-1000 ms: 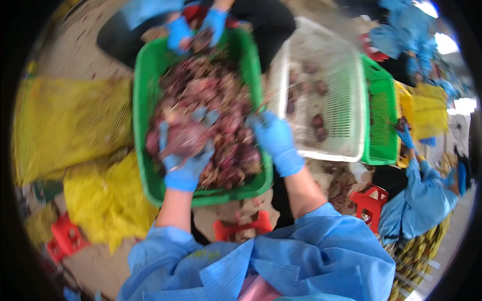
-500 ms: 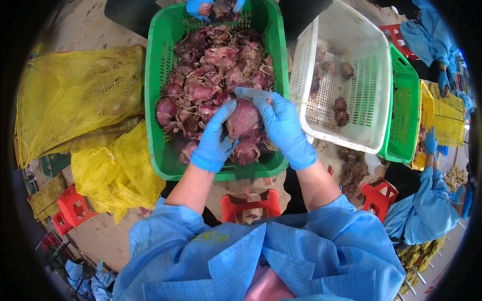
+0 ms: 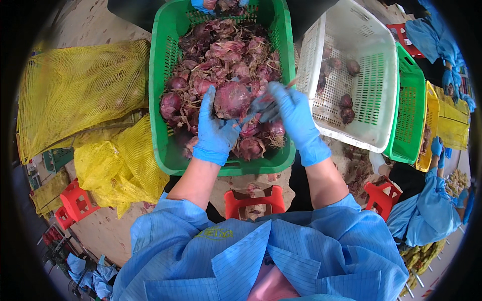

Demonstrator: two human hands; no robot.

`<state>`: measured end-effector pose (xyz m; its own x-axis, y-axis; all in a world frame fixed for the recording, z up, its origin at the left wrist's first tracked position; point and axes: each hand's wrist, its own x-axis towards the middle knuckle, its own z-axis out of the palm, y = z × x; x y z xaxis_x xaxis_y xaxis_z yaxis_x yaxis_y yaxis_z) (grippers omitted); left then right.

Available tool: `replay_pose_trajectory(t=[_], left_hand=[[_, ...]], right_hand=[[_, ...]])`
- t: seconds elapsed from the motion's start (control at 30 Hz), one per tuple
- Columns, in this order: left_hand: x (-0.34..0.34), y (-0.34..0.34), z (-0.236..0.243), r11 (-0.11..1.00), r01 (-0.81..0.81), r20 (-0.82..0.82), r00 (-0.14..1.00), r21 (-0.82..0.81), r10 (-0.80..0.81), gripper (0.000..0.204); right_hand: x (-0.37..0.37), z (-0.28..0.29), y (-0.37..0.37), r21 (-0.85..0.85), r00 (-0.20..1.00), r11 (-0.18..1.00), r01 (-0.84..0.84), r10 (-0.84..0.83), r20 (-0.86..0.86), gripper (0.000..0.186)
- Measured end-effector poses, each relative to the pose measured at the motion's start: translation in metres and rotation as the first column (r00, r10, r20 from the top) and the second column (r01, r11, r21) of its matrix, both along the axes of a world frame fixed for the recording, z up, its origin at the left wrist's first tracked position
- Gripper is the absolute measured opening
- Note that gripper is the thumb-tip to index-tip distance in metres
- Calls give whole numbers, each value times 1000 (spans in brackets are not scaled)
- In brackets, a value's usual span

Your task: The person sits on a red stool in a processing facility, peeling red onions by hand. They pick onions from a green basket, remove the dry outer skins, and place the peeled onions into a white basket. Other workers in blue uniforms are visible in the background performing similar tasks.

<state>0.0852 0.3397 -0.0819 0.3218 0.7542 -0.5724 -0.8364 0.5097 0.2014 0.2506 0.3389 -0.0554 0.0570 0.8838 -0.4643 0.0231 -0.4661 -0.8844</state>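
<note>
- The green basket point(image 3: 170, 75) sits on the floor in front of the person and serves as the landmark here; it is piled with red onions point(image 3: 221, 50) and loose purple skins.
- The left hand point(image 3: 215, 129), in a blue glove, is over the near half of the green basket, its grip curled around a large red onion point(image 3: 232, 99) and cupping it from the left and below.
- The right hand point(image 3: 291, 113), also gloved in blue, is just right of that large onion, above the basket's near right part; its fingers point(image 3: 265, 104) are pinched together on a scrap of dark skin at the onion's right side.
- The large onion is lifted a little above the heap, between the two hands.
- Just right of the green basket stands a white basket point(image 3: 371, 60), tilted, with a few peeled onions point(image 3: 346, 108) in it.
- Left of the green basket lie yellow net sacks point(image 3: 80, 90), one flat, one bunched closer to the person.
- Below the basket's near rim, a red stool point(image 3: 253, 199) shows between the person's knees.
- At the basket's far rim another person's blue-gloved hands point(image 3: 203, 5) reach in.
</note>
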Motion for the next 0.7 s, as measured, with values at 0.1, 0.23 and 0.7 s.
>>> replay_pose_trajectory(t=[0.1,0.23,0.7], left_hand=[[2,1,-3,996,-95,-132,987,-4,93,55],[2,-3,1,1000,-16,-150,989,13,18,55],[-20,15,-5,994,-81,49,996,66,78,65]], right_hand=[[-9,2,-6,-107,979,974,-200,193,-71,38],[-19,1,-10,-103,924,935,-339,310,-223,31],[-2,-9,-11,-35,672,810,-585,508,539,37]])
